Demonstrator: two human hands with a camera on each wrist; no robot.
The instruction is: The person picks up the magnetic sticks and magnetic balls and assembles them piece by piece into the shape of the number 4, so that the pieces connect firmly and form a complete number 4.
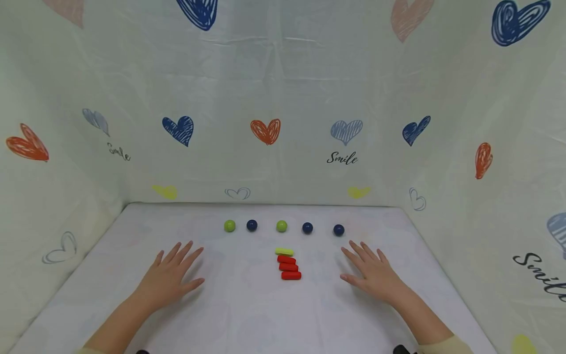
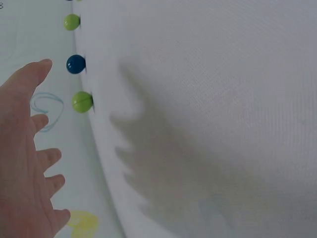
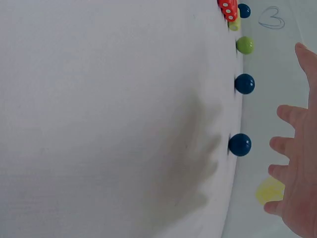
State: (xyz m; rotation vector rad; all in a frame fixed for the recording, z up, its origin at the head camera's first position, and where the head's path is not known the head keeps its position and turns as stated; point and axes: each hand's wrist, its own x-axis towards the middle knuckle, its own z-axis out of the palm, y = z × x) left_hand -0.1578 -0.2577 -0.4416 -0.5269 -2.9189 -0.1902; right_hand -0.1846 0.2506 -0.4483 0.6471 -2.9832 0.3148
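Head cam sat high, back of the hands, facing fwd & down, farthest off, taking in most of the worktop (image 1: 239, 314) plus the heart-print backdrop (image 1: 230, 78). L wrist cam looked low & close past the L hand (image 1: 164, 279) twd the backdrop; R wrist cam did likewise past the R hand (image 1: 376, 276), both approx. a quarter-turn tilted. All 3 shared the middle green ball (image 1: 281, 226).

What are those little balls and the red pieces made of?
The balls look glossy, with bright highlights: perhaps plastic or lacquered wood. The red pieces look smooth and rigid, their edges clean: possibly painted wood or plastic; I can't tell which.
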